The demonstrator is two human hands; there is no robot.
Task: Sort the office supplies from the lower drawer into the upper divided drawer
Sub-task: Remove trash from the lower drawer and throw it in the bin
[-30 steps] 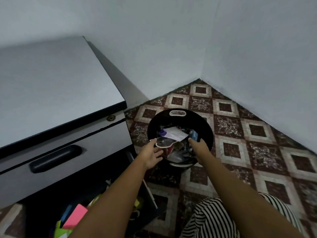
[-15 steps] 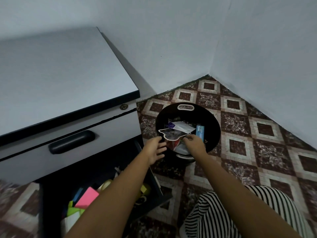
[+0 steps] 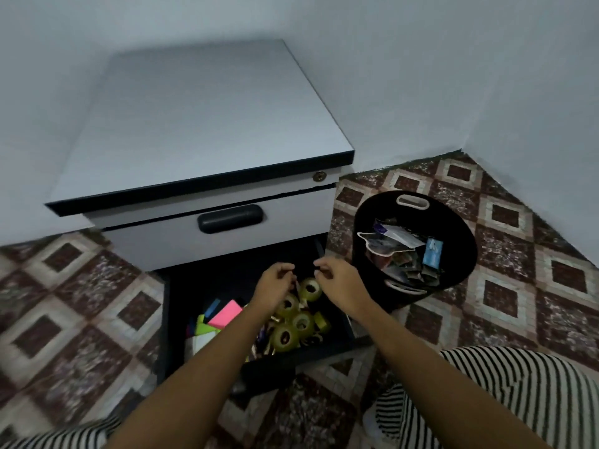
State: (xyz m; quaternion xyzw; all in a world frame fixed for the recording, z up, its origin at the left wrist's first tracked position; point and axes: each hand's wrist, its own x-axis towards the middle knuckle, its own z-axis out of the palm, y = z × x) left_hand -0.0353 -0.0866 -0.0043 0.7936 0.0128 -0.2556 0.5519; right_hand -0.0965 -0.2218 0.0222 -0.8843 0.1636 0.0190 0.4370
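The grey cabinet's upper drawer (image 3: 162,241) is closed, with a black handle (image 3: 230,218) on its front. Below it the dark lower drawer (image 3: 166,319) is pulled out. It holds several yellowish tape rolls (image 3: 285,337), a pink sticky-note pad (image 3: 227,314), green and blue pads and small gold clips. My left hand (image 3: 275,286) and my right hand (image 3: 337,280) hover side by side over the back of this drawer. Both have curled fingers, and I see nothing held in either.
A black round bin (image 3: 457,222) with scraps of paper and wrappers stands on the patterned tile floor right of the cabinet. White walls meet in a corner behind it. My striped trouser knees are at the bottom left and right.
Both hands have drawn back from the bin to the left and now hover over the open lower drawer. My view has swung left onto the cabinet.
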